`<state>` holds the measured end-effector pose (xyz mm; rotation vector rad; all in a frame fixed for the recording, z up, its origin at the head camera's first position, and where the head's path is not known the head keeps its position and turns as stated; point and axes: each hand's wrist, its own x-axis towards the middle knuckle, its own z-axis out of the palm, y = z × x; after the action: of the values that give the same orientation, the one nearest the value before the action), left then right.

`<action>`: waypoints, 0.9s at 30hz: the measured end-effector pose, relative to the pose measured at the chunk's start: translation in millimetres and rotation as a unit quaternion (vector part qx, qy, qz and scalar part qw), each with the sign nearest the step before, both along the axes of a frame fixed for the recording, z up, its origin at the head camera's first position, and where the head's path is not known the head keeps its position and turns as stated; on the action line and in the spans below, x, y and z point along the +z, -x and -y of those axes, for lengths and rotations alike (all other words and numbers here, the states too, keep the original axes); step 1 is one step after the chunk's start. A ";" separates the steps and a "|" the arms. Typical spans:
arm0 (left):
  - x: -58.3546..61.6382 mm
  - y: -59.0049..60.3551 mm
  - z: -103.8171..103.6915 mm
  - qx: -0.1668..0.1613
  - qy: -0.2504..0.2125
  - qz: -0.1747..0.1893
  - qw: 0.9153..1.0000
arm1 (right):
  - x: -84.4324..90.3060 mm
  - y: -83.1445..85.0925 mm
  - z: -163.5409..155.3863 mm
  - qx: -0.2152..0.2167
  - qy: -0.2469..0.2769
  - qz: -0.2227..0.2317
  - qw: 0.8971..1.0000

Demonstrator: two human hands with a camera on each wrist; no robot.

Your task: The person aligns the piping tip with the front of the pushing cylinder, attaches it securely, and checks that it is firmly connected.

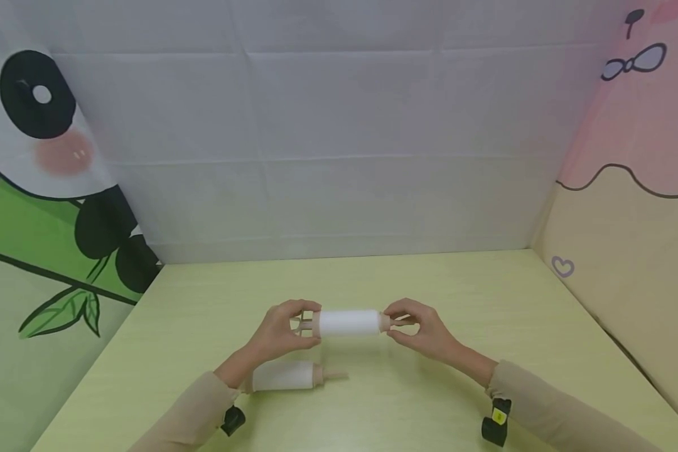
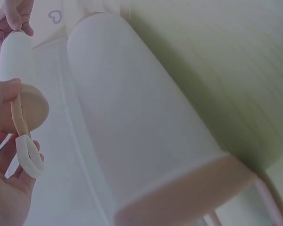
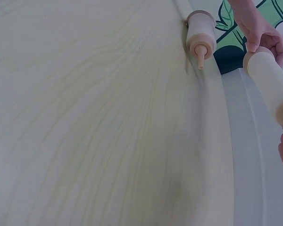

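A white icing syringe (image 1: 350, 322) with beige end caps is held level above the table, between both hands. My left hand (image 1: 277, 329) grips its left cap between thumb and fingers. From that cap a thin beige rod with a white loop (image 2: 22, 162) sticks out, as the left wrist view shows. At the other end, my right hand (image 1: 426, 329) pinches the beige cap near the narrow tip. A second icing syringe (image 1: 285, 375), alike in white and beige, lies on the table below the left hand, its thin nozzle pointing right; the left forearm partly hides its left end.
The pale yellow-green table (image 1: 429, 402) runs back to a white cloth wall (image 1: 339, 125). Printed cartoon panels stand along the left side (image 1: 51, 226) and the right side (image 1: 633, 251). A black wrist camera (image 1: 496, 422) sits by the right sleeve.
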<state>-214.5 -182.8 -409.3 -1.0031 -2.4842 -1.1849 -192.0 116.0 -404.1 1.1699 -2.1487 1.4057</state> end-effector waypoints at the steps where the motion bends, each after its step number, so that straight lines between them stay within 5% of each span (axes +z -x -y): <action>1: -0.1 0.0 0.0 0.000 0.000 -0.001 1.000 | 0.4 -0.1 -0.3 0.000 -0.002 -0.005 1.000; 14: -3.3 1.0 1.4 -0.011 -0.002 -0.021 1.000 | -2.1 -0.6 -1.8 -0.011 -0.012 -0.011 1.000; 27: -2.0 0.7 0.6 0.000 -0.006 -0.005 1.000 | -1.9 1.6 0.3 -0.010 -0.005 -0.022 1.000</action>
<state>-215.2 -183.3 -411.3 -1.0045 -2.4676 -1.1904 -193.5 115.7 -406.0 1.1690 -2.1333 1.3493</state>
